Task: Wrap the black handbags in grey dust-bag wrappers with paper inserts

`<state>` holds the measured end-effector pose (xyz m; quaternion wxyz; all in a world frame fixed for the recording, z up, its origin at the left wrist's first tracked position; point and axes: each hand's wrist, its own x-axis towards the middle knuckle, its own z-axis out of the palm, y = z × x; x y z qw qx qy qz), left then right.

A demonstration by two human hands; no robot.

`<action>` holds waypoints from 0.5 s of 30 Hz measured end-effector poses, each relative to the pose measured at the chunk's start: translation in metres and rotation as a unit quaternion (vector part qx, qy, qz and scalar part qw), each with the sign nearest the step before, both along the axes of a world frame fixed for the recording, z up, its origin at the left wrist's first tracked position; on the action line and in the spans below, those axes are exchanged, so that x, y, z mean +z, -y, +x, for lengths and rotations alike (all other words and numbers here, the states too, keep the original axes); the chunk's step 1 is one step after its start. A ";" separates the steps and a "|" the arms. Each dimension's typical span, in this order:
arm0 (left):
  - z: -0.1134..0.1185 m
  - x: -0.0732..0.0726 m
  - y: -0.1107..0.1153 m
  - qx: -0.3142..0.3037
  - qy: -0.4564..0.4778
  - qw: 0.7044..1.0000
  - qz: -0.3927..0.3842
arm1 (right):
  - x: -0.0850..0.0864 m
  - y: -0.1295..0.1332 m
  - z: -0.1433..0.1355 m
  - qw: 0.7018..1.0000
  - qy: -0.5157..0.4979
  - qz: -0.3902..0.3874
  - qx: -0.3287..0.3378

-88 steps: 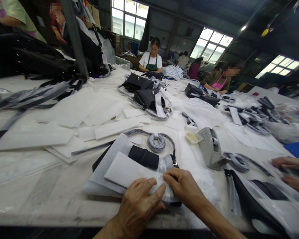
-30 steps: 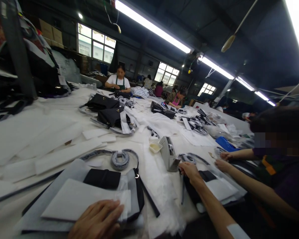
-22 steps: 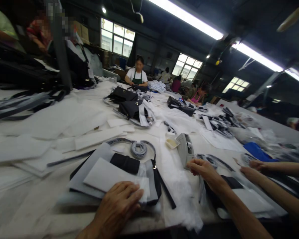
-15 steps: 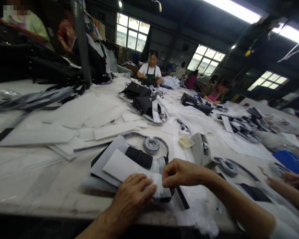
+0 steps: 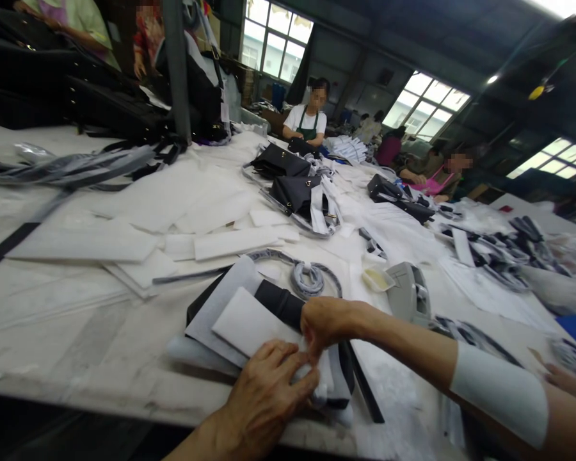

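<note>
A black bag [image 5: 278, 301] lies on its side near the table's front edge, with a grey sheet [image 5: 240, 275] and a white foam sheet [image 5: 249, 323] on top of it. My left hand [image 5: 271, 387] presses on the foam sheet's lower right, its fingers spread and slightly bent. Just above those fingers, my right hand [image 5: 322, 323] is closed in a pinch over the white wrapping at the bag's right end. What it grips is hidden behind the knuckles. The bag's strap [image 5: 308, 280], wrapped in plastic and coiled, rests beyond the bag.
Right of the coil stands a grey tape dispenser [image 5: 408, 291] beside a small yellowish dish [image 5: 378, 279]. Foam pieces [image 5: 139, 256] lie to the left. More black bags [image 5: 292, 192] sit further back. A co-worker's hand [image 5: 569, 378] is at the right edge.
My right hand has moved down and left over the wrapping, closer to my left hand. My left hand stays on the foam sheet. The view has shifted slightly.
</note>
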<state>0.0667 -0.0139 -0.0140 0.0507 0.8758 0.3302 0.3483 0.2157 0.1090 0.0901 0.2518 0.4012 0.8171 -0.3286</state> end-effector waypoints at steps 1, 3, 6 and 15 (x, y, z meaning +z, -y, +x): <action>0.000 0.000 0.000 0.000 -0.002 1.000 0.002 | -0.002 0.000 -0.004 0.999 0.013 0.045 0.011; 0.000 0.001 0.000 0.001 0.006 1.000 0.005 | -0.005 0.000 -0.008 0.994 0.035 0.104 0.026; 0.000 0.001 -0.001 0.005 0.025 1.000 0.007 | -0.002 -0.003 -0.001 0.994 0.052 0.093 0.031; 0.000 0.007 0.000 0.007 0.026 1.000 -0.007 | 0.023 0.032 0.068 0.854 -0.286 -0.286 -0.326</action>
